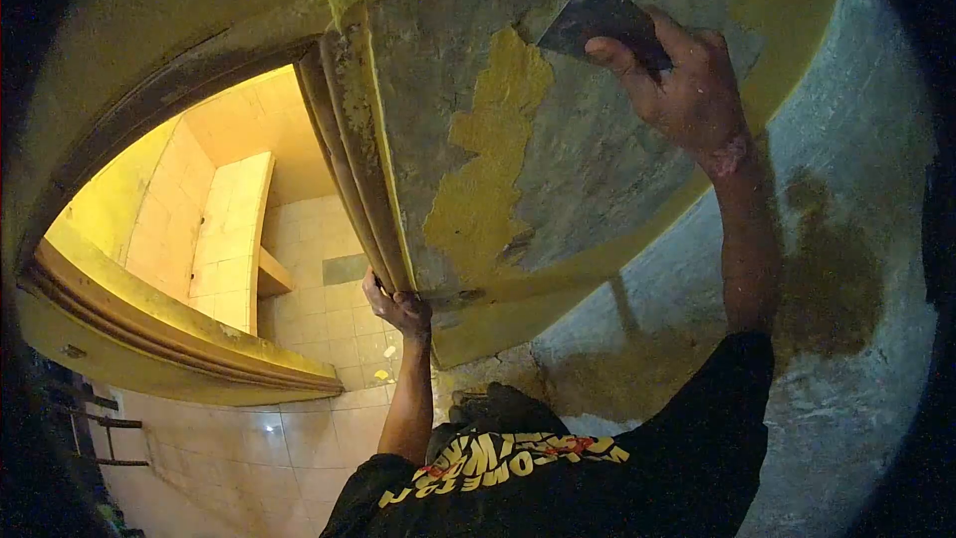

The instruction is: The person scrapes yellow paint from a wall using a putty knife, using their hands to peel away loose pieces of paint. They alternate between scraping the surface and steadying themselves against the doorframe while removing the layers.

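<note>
My right hand is raised to the upper right, its thumb and fingers closed on a wide, dark, flat scraper. The blade lies against or close over the wall, on a grey stripped area. Left of it runs an irregular patch of yellow paint. Lower down, my left hand is closed beside the foot of the wooden door frame. A narrow dark blade, like that of a putty knife, juts from it to the right. Its handle is mostly hidden in my fingers.
A doorway on the left opens onto a lit, tiled room with a ledge. Pale tiles cover the floor, with small flakes near the threshold. A dark rack stands at lower left. A bluish-grey wall is on the right.
</note>
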Demonstrator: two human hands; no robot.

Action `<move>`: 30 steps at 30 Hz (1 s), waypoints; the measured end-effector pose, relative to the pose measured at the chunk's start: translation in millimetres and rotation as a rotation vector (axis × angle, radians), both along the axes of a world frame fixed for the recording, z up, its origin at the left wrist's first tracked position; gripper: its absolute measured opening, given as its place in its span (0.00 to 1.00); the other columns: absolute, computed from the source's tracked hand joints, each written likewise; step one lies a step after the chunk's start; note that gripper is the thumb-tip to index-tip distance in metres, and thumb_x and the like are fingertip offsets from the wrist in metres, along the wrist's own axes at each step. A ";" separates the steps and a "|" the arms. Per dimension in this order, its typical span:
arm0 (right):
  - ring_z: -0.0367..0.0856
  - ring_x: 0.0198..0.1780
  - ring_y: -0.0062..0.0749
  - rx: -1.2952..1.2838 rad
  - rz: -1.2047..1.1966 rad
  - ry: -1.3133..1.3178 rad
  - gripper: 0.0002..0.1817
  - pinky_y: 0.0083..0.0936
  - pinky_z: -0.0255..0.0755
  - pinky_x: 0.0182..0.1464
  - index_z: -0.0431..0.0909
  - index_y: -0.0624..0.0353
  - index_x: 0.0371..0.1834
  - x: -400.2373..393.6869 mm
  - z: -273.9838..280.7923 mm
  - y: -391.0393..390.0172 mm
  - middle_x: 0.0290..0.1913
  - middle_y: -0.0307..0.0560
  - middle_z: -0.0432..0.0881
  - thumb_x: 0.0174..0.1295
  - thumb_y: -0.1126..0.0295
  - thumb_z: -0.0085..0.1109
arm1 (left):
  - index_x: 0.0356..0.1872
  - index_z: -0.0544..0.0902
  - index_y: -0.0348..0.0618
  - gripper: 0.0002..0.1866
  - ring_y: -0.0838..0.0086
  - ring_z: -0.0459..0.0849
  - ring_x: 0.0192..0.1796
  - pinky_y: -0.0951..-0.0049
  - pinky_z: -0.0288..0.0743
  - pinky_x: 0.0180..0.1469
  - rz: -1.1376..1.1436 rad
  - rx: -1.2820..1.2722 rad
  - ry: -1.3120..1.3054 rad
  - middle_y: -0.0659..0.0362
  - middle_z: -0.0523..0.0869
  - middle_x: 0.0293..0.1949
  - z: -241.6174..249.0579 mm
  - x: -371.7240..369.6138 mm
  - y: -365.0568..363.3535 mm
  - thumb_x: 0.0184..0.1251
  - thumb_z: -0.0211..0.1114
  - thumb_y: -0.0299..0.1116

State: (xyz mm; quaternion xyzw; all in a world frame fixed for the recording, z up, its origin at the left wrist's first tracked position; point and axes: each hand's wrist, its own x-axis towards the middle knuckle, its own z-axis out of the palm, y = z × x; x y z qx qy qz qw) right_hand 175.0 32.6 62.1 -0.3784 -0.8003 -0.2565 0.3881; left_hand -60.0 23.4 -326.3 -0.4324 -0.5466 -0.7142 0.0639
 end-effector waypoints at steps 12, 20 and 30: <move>0.79 0.21 0.48 -0.026 0.109 0.072 0.16 0.35 0.72 0.24 0.76 0.60 0.29 3.3 -2.6 -10.7 0.18 0.52 0.78 0.57 0.56 0.60 | 0.49 0.70 0.30 0.37 0.52 0.75 0.43 0.56 0.68 0.44 0.034 0.048 0.036 0.42 0.75 0.43 -1.6 -0.7 -3.6 0.68 0.34 0.60; 0.75 0.23 0.46 -0.288 0.079 -0.100 0.08 0.36 0.69 0.28 0.72 0.65 0.35 3.0 -37.2 -54.6 0.22 0.53 0.75 0.59 0.70 0.51 | 0.53 0.68 0.31 0.33 0.54 0.73 0.48 0.59 0.67 0.50 -0.010 -0.009 0.050 0.43 0.73 0.48 -9.6 0.1 -15.0 0.68 0.40 0.57; 0.77 0.44 0.36 -0.347 0.169 -0.708 0.10 0.38 0.69 0.49 0.73 0.59 0.36 -1.7 -85.1 -111.2 0.34 0.44 0.77 0.49 0.71 0.53 | 0.46 0.73 0.32 0.17 0.68 0.79 0.46 0.68 0.73 0.49 -0.897 -0.145 0.028 0.49 0.79 0.47 166.2 69.6 -121.3 0.61 0.62 0.33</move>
